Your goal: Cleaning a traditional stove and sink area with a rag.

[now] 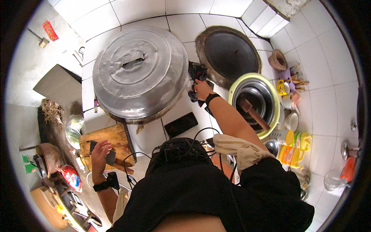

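Note:
My right hand (203,90) grips a crumpled black plastic bag (197,71) on the white-tiled stove top, between two large pans. At the left, my left hand (101,149) hangs with loosely spread fingers and nothing visible in it. Under or beside that hand, a cleaver (111,158) lies across a wooden cutting board (116,134); whether they touch is hard to tell. A wide dented metal lid (156,78) covers the pan left of the bag. Right of the bag sits a dark round wok (232,55), set into the stove top.
A black phone (181,124) lies close to my body. At the right, a yellow-green basin (232,92) holds dark bowls and a wooden-handled tool (255,114). Cups and yellow bottles (291,156) line the right wall. Cables (203,130) hang at my waist. Bagged vegetables (74,130) rest far left.

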Demonstrator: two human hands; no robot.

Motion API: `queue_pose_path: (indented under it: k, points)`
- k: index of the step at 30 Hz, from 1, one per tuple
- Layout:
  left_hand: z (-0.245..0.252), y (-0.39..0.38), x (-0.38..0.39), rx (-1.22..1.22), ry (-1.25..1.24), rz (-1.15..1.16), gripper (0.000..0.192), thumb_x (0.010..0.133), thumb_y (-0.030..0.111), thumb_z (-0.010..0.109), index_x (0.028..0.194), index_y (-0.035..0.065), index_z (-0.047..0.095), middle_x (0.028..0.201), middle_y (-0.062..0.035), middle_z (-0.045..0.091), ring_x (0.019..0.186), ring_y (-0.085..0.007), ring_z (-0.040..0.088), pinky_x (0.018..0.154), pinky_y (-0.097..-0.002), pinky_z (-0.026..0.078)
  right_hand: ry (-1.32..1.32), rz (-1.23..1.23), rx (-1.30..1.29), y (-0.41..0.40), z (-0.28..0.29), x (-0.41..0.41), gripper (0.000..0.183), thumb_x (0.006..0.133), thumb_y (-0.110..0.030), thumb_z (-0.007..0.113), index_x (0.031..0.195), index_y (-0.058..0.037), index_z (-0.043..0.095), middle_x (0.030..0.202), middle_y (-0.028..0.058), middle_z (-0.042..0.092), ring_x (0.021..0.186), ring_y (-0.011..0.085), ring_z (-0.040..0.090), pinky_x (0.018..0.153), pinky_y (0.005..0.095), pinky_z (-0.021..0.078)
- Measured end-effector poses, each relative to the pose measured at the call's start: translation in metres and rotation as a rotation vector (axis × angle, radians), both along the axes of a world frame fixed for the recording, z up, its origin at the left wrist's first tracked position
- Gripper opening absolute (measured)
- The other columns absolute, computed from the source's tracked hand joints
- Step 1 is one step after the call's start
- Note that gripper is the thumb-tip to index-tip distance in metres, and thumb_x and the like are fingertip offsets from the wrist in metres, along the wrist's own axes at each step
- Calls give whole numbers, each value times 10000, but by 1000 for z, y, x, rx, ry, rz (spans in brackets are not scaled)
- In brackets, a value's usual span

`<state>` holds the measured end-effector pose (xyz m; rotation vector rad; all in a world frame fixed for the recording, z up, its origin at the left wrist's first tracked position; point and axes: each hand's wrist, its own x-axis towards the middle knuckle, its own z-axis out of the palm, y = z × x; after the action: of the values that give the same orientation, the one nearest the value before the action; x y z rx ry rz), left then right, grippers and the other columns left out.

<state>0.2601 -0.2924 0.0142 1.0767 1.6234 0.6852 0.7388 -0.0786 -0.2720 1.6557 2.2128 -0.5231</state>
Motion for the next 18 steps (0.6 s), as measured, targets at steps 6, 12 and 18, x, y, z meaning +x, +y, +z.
queue_pose_path:
  k: [6, 12, 18]
  points:
    - [-9, 46, 28, -122, -7, -212, 350, 1089, 167, 664, 1384, -19, 640, 1175, -83, 742, 1086, -157, 707, 974, -321, 568, 55, -111, -9, -48, -11, 6, 302, 725, 35, 761, 997, -94, 786, 1725, 150, 418, 1255, 428, 611, 1053, 473, 549]
    - [-216, 80, 36, 193, 15, -651, 460, 1017, 194, 765, 1410, -6, 634, 1237, -129, 750, 1143, -206, 710, 994, -346, 572, 103, -225, 14, -87, -9, 3, 288, 709, 40, 764, 965, -92, 767, 1720, 151, 426, 1273, 414, 590, 1064, 463, 542]
    - [-352, 92, 150, 546, 361, -837, 788, 861, 417, 894, 1441, -11, 575, 1427, -235, 611, 1341, -384, 580, 1130, -494, 485, 188, -355, 24, -113, -1, 14, 273, 739, 67, 725, 968, -77, 758, 1711, 123, 441, 1364, 447, 532, 1117, 457, 513]
